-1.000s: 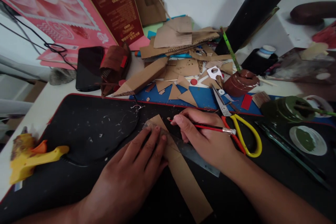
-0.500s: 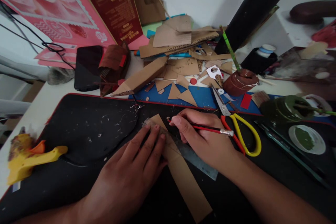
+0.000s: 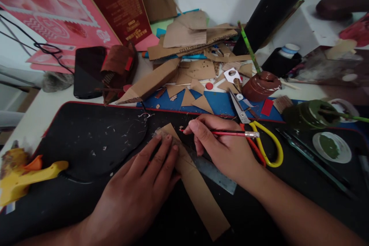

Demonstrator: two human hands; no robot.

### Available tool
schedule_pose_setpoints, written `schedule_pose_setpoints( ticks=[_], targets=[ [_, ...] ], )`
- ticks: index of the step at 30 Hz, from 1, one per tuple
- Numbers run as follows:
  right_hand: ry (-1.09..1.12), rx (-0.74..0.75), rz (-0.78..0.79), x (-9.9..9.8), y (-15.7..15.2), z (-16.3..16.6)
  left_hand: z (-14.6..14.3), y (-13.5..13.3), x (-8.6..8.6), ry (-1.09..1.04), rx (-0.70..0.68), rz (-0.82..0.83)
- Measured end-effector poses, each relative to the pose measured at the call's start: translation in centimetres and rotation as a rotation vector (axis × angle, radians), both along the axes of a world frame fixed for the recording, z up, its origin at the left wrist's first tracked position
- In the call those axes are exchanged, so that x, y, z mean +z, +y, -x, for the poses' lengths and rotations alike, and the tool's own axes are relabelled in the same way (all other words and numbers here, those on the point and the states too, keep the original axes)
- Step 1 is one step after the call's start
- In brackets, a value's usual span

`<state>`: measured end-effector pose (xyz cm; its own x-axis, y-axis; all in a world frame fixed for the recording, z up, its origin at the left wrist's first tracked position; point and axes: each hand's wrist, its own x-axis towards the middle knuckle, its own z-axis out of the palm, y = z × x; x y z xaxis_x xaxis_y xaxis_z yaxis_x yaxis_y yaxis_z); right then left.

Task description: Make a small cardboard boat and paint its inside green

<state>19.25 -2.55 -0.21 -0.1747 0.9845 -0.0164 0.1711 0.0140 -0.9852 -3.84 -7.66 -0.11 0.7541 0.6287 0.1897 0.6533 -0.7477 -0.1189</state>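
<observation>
A tan cardboard strip [image 3: 198, 196] lies slanted on the black mat. Across its upper end lies a clear ruler [image 3: 221, 177], which runs out beneath my right hand. My left hand [image 3: 144, 177] rests with its fingers stretched flat, pressing the ruler and strip down. In my right hand [image 3: 219, 144], a red and black pencil [image 3: 230, 133] is pinched, its tip pointing left just beyond the strip's top edge. The fingertips hide part of the tip. Close by on the right lie scissors [image 3: 269, 150] with yellow and orange handles.
A yellow glue gun [image 3: 29, 177] lies at the left. Cardboard scraps [image 3: 198, 71] are piled at the back. To the right stand a brown paint jar [image 3: 261, 86], a green paint jar [image 3: 305, 114] and a lid with green paint [image 3: 331, 148]. A dark phone [image 3: 89, 71] leans at the back left.
The pencil's rear end has swung up and to the right as my right hand turns slightly. My left hand keeps its place on the strip. The whole view has shifted a little.
</observation>
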Motion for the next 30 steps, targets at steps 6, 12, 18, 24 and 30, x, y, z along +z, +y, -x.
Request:
schedule_pose_setpoints(
  ticks=[6,12,18,24,30],
  targets=[
    [-0.001,0.003,-0.004,-0.08,0.02,-0.01,0.08,0.06,0.07,-0.004,-0.018,-0.008],
    [-0.008,0.017,-0.041,0.13,0.13,0.07,0.11,0.07,0.13,0.003,-0.008,-0.015],
    [-0.033,0.023,-0.061,0.31,0.14,0.01,0.06,0.01,0.00,-0.019,-0.002,-0.001],
    [-0.068,0.032,-0.061,0.37,0.18,-0.05,0.01,-0.03,-0.03,-0.018,0.009,0.012],
    [-0.065,0.039,-0.059,0.45,0.18,0.01,-0.10,-0.05,0.01,-0.024,0.019,0.014]
  ],
)
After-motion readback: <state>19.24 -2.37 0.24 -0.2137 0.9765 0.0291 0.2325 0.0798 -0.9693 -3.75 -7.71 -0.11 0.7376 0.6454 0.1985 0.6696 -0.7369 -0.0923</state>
